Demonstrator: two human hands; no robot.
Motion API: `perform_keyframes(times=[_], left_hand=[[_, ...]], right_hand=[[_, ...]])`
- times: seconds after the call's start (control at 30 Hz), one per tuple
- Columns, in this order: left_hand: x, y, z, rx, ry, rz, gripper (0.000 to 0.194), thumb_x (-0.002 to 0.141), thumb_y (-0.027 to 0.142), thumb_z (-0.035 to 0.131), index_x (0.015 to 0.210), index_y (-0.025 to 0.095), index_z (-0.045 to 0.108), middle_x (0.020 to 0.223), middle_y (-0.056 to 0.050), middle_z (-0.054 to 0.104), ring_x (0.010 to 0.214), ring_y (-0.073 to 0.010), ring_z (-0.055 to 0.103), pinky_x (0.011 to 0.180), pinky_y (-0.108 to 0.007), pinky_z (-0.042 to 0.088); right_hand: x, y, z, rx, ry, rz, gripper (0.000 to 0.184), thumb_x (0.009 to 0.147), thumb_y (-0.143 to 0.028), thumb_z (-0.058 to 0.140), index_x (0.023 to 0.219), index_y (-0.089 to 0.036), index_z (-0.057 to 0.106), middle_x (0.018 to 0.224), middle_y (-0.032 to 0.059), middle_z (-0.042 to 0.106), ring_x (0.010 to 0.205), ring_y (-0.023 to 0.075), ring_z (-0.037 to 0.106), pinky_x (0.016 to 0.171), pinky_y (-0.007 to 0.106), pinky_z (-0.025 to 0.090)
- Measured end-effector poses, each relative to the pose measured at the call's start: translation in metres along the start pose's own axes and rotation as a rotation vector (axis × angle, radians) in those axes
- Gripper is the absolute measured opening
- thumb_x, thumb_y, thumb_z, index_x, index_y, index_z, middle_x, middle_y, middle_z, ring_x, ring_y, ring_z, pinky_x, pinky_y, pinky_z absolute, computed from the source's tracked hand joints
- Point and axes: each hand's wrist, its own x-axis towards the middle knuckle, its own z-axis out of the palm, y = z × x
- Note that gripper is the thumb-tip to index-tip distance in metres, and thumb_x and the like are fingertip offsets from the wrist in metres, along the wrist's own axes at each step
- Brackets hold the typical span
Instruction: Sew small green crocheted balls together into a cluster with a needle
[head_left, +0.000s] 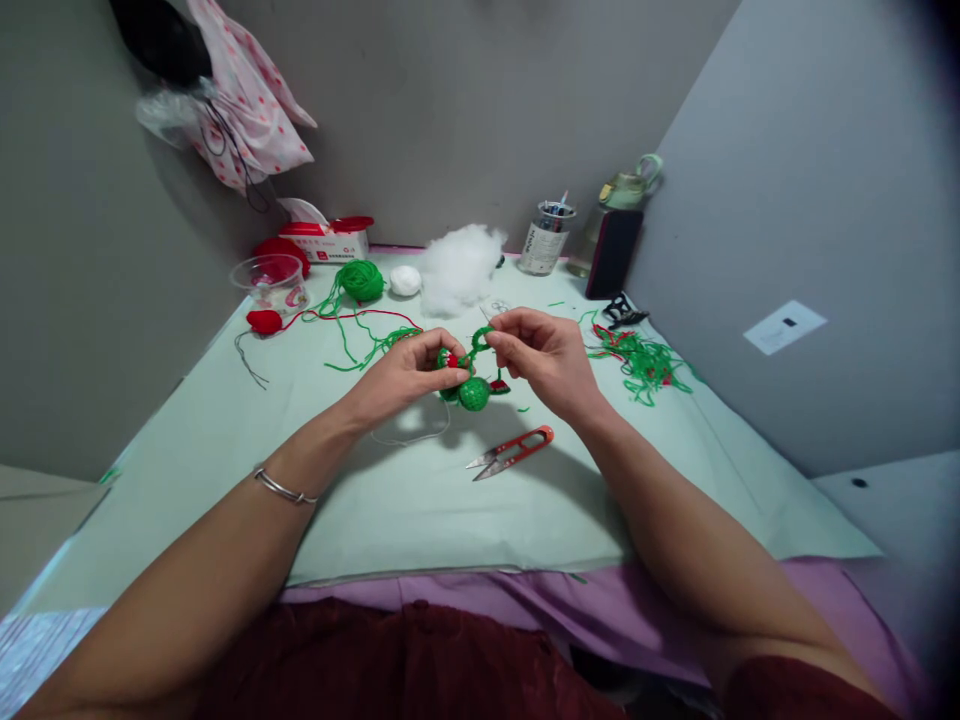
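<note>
My left hand is closed in a pinch around a small crocheted piece in green, red and white. Just below its fingertips hangs a round green crocheted ball. Between the hands a green crocheted loop stands up, touching the fingertips of my right hand. That hand is pinched too, with a thin needle poking out above its finger. Partly behind the work shows a little red and green crocheted piece. Pale thread trails onto the table beneath my left hand.
Orange-handled thread snips lie in front of my hands. Farther back are a green yarn ball, white stuffing, a jar of pens and a dark phone. Tangled yarn scraps lie right; a red yarn bundle left.
</note>
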Motion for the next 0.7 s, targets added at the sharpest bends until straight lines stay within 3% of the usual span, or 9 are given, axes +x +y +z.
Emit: perform_keyframes(times=[0.1, 0.37, 0.7], left_hand=[[-0.001, 0.003, -0.002, 0.012, 0.004, 0.004, 0.024, 0.079, 0.029, 0.077, 0.094, 0.02, 0.061, 0.09, 0.0, 0.063, 0.082, -0.0149, 0.059, 0.077, -0.03, 0.046], [-0.001, 0.002, -0.004, -0.061, 0.053, -0.012, 0.017, 0.085, 0.03, 0.071, 0.095, 0.02, 0.064, 0.094, -0.001, 0.067, 0.097, -0.0187, 0.066, 0.095, -0.034, 0.046], [0.0, -0.009, -0.005, 0.111, 0.09, -0.046, 0.021, 0.08, 0.039, 0.077, 0.087, 0.019, 0.073, 0.086, -0.002, 0.069, 0.083, -0.0188, 0.062, 0.082, -0.032, 0.045]], right_hand=[[0.003, 0.001, -0.002, 0.01, 0.02, 0.007, 0.038, 0.075, -0.051, 0.082, 0.082, -0.017, 0.068, 0.055, -0.0037, 0.057, 0.047, 0.0088, 0.048, 0.045, 0.023, 0.038], [0.002, -0.002, 0.0, 0.027, 0.028, 0.013, 0.036, 0.075, -0.049, 0.082, 0.08, -0.017, 0.068, 0.054, -0.0038, 0.056, 0.046, 0.0083, 0.046, 0.044, 0.023, 0.037], [0.001, 0.002, 0.002, 0.022, -0.003, 0.018, 0.032, 0.077, -0.047, 0.082, 0.082, -0.018, 0.07, 0.055, -0.0043, 0.057, 0.047, 0.008, 0.047, 0.044, 0.023, 0.037]])
